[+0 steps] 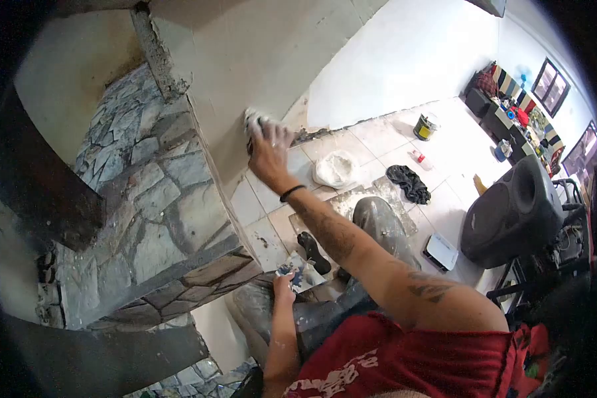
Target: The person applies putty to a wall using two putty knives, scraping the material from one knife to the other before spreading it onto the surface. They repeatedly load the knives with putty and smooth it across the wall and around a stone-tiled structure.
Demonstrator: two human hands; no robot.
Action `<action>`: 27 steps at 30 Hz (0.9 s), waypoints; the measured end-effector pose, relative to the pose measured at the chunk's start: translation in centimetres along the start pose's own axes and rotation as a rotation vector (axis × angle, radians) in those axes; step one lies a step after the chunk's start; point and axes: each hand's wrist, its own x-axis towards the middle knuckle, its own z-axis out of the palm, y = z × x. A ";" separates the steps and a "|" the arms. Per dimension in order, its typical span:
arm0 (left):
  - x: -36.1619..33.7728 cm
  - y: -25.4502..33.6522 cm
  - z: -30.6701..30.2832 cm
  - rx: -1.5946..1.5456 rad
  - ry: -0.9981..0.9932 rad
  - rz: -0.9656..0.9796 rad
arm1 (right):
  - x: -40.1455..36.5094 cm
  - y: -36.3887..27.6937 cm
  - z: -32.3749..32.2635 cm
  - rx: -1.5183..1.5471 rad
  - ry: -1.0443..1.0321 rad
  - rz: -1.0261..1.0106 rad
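My right hand [270,149], dusted white, reaches up to the grey plastered wall [245,60]. Its fingers close over a small white-smeared pad or wad [251,121] pressed to the wall; what exactly it is stays mostly hidden. Lower down, near my knee, my left hand [284,286] grips a flat putty blade [308,276] spattered with white and blue. An open white bag of powder or paste [336,168] stands on the floor beyond my knee.
A stone-clad ledge [159,219] runs along the left. On the tiled floor lie a black cloth [409,184], a paint tin [424,127], a clear bottle with a red cap [418,158] and a white scale-like box [440,252]. A big black speaker [511,215] stands at right.
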 end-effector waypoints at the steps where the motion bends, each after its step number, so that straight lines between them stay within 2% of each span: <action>1: 0.1 -0.2 -0.3 -0.013 -0.037 0.028 | -1.3 -0.4 0.3 0.120 -0.060 0.008; 4: 0.4 -0.7 -1.3 -0.049 -0.100 0.068 | -3.7 -0.2 -1.1 0.322 -0.168 -0.003; 6: 0.6 -0.8 -1.0 -0.060 -0.081 0.034 | -2.6 3.1 -2.2 0.119 -0.104 -0.090; 7: 0.6 -0.7 -0.7 -0.051 -0.087 0.061 | -0.4 4.3 -3.8 0.227 -0.042 -0.006; 8: 0.3 -0.5 -0.4 -0.038 -0.092 0.084 | 2.7 5.9 -5.6 0.152 0.139 -0.107; 9: -0.3 -0.2 0.1 -0.021 -0.096 0.104 | 6.3 8.3 -7.2 0.157 0.211 -0.144; 10: -1.2 0.7 1.2 0.040 0.018 0.062 | 10.0 9.4 -9.4 0.048 0.282 -0.158; 11: -1.3 0.8 1.4 0.049 0.040 0.031 | 13.0 10.0 -11.5 -0.068 0.330 -0.111; 13: -1.1 0.9 1.4 0.067 0.084 -0.030 | 17.5 11.7 -13.0 -0.095 0.431 -0.162; 15: -0.1 0.1 0.4 0.062 0.006 -0.007 | 19.9 12.0 -12.8 -0.132 0.423 -0.186; 19: -0.4 0.1 0.2 0.067 0.021 0.007 | 19.5 10.1 -9.4 -0.298 0.393 -0.083; 27: -0.1 -0.1 0.8 0.081 0.035 0.030 | 8.2 2.7 -0.8 -0.166 0.253 -0.112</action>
